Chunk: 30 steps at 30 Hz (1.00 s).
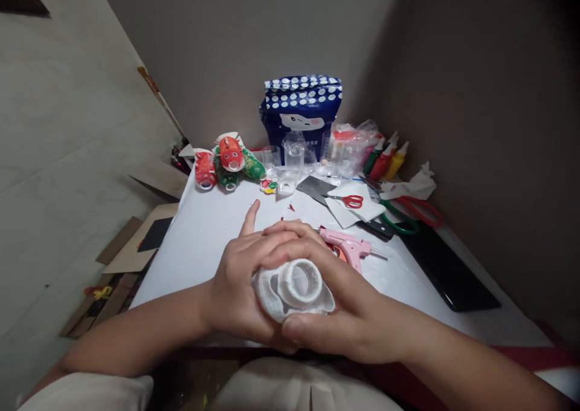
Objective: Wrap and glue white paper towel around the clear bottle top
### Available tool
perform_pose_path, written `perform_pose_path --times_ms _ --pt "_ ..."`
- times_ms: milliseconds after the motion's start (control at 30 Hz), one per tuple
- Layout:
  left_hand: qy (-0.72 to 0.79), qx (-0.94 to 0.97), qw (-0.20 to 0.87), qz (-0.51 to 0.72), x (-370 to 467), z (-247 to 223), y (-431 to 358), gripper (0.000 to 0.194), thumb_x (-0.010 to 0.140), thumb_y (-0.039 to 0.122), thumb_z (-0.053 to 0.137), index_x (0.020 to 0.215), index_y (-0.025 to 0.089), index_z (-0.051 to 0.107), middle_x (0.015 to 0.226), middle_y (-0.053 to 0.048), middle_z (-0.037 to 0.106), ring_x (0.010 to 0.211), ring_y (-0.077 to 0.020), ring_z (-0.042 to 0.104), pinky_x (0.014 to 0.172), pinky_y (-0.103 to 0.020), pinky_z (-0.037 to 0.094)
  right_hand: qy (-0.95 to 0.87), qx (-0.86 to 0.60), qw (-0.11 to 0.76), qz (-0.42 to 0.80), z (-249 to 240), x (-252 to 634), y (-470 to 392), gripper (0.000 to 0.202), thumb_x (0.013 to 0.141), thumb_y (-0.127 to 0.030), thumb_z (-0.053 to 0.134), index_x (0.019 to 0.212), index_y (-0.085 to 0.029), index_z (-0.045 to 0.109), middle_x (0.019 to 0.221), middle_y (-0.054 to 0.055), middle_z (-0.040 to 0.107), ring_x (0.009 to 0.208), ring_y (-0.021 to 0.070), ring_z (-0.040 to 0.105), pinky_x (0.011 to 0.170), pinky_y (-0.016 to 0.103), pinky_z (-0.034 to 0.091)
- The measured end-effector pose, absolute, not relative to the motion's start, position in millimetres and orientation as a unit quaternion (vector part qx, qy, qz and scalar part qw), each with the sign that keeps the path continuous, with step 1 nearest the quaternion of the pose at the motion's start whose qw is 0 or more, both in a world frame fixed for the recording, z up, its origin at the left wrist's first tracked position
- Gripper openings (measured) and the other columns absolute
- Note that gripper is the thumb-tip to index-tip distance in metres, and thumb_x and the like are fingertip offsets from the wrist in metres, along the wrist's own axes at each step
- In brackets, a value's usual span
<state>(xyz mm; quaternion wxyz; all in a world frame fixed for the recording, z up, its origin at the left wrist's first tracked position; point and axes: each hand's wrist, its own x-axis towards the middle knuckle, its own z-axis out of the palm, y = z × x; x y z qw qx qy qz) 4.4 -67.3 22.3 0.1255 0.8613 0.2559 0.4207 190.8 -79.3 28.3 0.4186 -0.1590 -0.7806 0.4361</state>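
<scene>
Near the table's front edge, my left hand [235,284] and my right hand [348,296] are wrapped round a white bottle piece [272,299]. Its round, open neck points toward me, and a white cloth- or paper-like covering surrounds it. My left index finger stretches up and away from it, while the right fingers lap over the top and the right thumb presses the near side. The palms hide the far part of the piece. Just beyond my right hand lies a pink glue gun [347,242], partly covered by the fingers.
Red and green fish-like figures [231,154] stand at the back left. Behind the clear plastic cups [294,148] is a blue bag [301,118]. On the right are paint bottles [385,160], red-handled scissors [353,201] on paper and a black slab [453,272]. Cardboard [136,242] leans left.
</scene>
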Motion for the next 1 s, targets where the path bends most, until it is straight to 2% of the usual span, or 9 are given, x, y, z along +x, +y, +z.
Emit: perform_pose_path --times_ms 167,367,533,633,733,800,900,1000 --pt "0.242 0.873 0.100 0.411 4.5 25.9 -67.3 0.077 0.053 0.061 0.078 0.114 0.017 0.061 0.102 -0.010 0.076 0.097 -0.0338 0.072 0.120 -0.066 0.007 -0.776 -0.155 0.423 0.443 29.1 190.5 -79.2 0.039 0.084 -0.028 0.068 0.120 -0.026 0.052 0.127 0.006 0.052 0.130 0.0229 0.042 0.114 0.043 0.030" --pt "0.241 0.877 0.109 0.400 4.8 30.6 -67.6 0.074 0.055 0.062 0.077 0.113 0.018 0.060 0.102 -0.010 0.076 0.097 -0.0333 0.072 0.120 -0.066 0.003 -0.781 -0.141 0.419 0.441 27.8 190.6 -79.9 0.036 0.088 -0.026 0.064 0.122 -0.023 0.052 0.127 0.006 0.052 0.129 0.0209 0.041 0.117 0.041 0.025" --pt "0.235 0.878 0.107 0.403 5.4 30.8 -67.8 0.073 0.059 0.063 0.075 0.113 0.017 0.060 0.103 -0.010 0.076 0.097 -0.0333 0.072 0.120 -0.065 0.002 -0.781 -0.124 0.426 0.439 27.9 190.5 -77.8 0.035 0.088 -0.024 0.063 0.121 -0.024 0.052 0.126 0.005 0.055 0.128 0.0194 0.042 0.116 0.038 0.027" --pt "0.245 0.872 0.102 0.411 8.2 30.7 -70.0 0.069 0.057 0.059 0.078 0.110 0.018 0.060 0.099 -0.009 0.076 0.093 -0.0324 0.073 0.120 -0.065 0.005 -0.779 -0.133 0.427 0.439 28.8 190.4 -77.3 0.040 0.083 -0.025 0.069 0.119 -0.024 0.052 0.125 0.004 0.056 0.129 0.0204 0.041 0.115 0.039 0.028" --pt "0.264 0.866 0.091 0.415 10.6 30.1 -73.1 0.066 0.054 0.050 0.084 0.107 0.018 0.059 0.093 -0.007 0.076 0.086 -0.0296 0.073 0.120 -0.065 0.007 -0.770 -0.157 0.429 0.444 30.6 190.5 -79.7 0.057 0.070 -0.029 0.083 0.118 -0.023 0.054 0.124 0.006 0.053 0.129 0.0233 0.043 0.115 0.040 0.030" --pt "0.265 0.863 0.087 0.420 10.6 28.8 -74.2 0.069 0.056 0.054 0.083 0.109 0.017 0.059 0.095 -0.007 0.075 0.086 -0.0294 0.073 0.120 -0.065 0.009 -0.762 -0.177 0.433 0.448 32.1 189.9 -82.3 0.062 0.065 -0.030 0.088 0.117 -0.023 0.055 0.124 0.007 0.052 0.126 0.0235 0.046 0.112 0.039 0.034" --pt "0.264 0.864 0.085 0.420 8.8 26.7 -74.8 0.071 0.064 0.060 0.075 0.117 0.017 0.057 0.099 -0.009 0.075 0.089 -0.0308 0.073 0.120 -0.064 0.011 -0.755 -0.184 0.441 0.448 33.6 188.1 -85.6 0.053 0.071 -0.025 0.084 0.116 -0.022 0.056 0.123 0.006 0.054 0.122 0.0209 0.048 0.109 0.035 0.036" --pt "0.278 0.861 0.099 0.414 7.7 26.2 -75.2 0.057 0.072 0.051 0.069 0.116 0.017 0.058 0.096 -0.008 0.076 0.089 -0.0300 0.073 0.121 -0.063 0.010 -0.759 -0.174 0.445 0.443 33.6 186.6 -86.4 0.046 0.077 -0.018 0.079 0.116 -0.019 0.056 0.123 0.006 0.054 0.124 0.0194 0.047 0.111 0.032 0.033"
